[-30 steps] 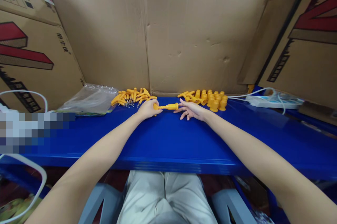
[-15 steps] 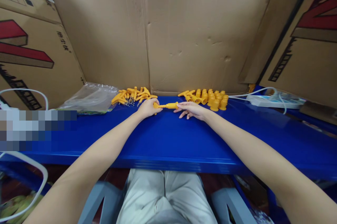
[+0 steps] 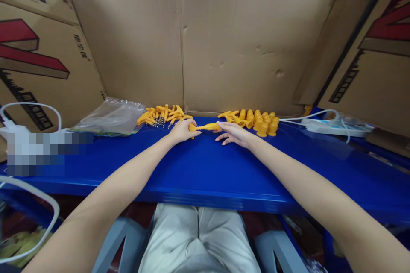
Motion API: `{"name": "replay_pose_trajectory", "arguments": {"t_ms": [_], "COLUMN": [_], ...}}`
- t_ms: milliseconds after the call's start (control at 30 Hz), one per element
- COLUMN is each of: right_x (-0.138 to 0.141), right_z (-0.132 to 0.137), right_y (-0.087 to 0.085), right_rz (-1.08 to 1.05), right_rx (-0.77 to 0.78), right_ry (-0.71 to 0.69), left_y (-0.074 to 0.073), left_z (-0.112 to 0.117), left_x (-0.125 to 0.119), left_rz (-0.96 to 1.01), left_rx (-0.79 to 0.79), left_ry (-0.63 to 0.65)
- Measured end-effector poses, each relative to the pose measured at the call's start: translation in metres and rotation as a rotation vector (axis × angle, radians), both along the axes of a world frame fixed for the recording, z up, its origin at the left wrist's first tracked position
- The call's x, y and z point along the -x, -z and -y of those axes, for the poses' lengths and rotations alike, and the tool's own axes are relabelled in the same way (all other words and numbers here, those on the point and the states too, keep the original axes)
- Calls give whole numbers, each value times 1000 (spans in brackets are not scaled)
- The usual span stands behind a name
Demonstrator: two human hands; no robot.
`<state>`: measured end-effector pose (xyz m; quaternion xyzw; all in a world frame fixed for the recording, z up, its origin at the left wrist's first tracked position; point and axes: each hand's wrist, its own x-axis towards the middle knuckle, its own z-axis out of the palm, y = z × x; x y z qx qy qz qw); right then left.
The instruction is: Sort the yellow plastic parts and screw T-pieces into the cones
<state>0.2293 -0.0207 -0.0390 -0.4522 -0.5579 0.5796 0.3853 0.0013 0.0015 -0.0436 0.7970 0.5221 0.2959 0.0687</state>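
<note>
Over the blue table, both hands hold one yellow piece lying level between them. My left hand (image 3: 183, 131) is closed around its T-shaped handle (image 3: 192, 128). A ridged, twisted yellow shaft (image 3: 200, 127) runs from there into a smoother yellow sleeve (image 3: 211, 127). At the sleeve's far end, my right hand (image 3: 235, 133) pinches with thumb and forefinger, its other fingers loosely spread. Behind my left hand lies a pile of yellow T-handles with dark metal spirals (image 3: 164, 113). Several yellow cup-shaped parts (image 3: 263, 126) stand behind my right hand, with a few yellow T-shaped pieces (image 3: 228, 115) beside them.
Cardboard walls (image 3: 256, 42) close off the back and sides of the blue table (image 3: 205, 170). A clear plastic bag (image 3: 110, 117) lies at left. On the right sits a white power strip (image 3: 335, 126) with cables. A white cable (image 3: 41, 196) loops at the near left.
The view has shifted slightly, so the boxes and both hands appear a little further right. Both hands keep hold of the same yellow piece, its shaft still in the sleeve.
</note>
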Motion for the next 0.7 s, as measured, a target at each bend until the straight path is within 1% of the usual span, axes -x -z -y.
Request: {"name": "replay_pose_trajectory", "arguments": {"t_ms": [100,200,267,333,367,433,500,533,600,700], "right_x": [6,9,7,1,-3,-12,-20,-23,-27,-27], "right_z": [0,-7,-16,-29,-36,-50,-61,-64,-68,-68], "right_y": [-5,-15,-22,-28,-29,-29,-25,-22,-14,-2], "right_rz": [-91,-146,-152,-91,-14,243,570,720,969,1238], "right_rx": [8,-14,-76,-195,-285,-518,-771,-867,-983,-1034], "right_ry": [57,87,122,202,250,339,346,319,240,153], "left_y": [3,4,4,4,3,3,4,4,4,1], "left_z": [-3,-4,-3,-3,-4,-5,-6,-6,-5,-2], "left_x": [1,2,3,3,3,4,4,4,4,2], "left_rz": [8,43,80,89,78,38,-9,-28,-58,-90], "left_rx": [-20,-39,-50,-59,-57,-41,-21,-14,-6,6], "left_ry": [62,127,143,136,135,141,154,160,165,164]}}
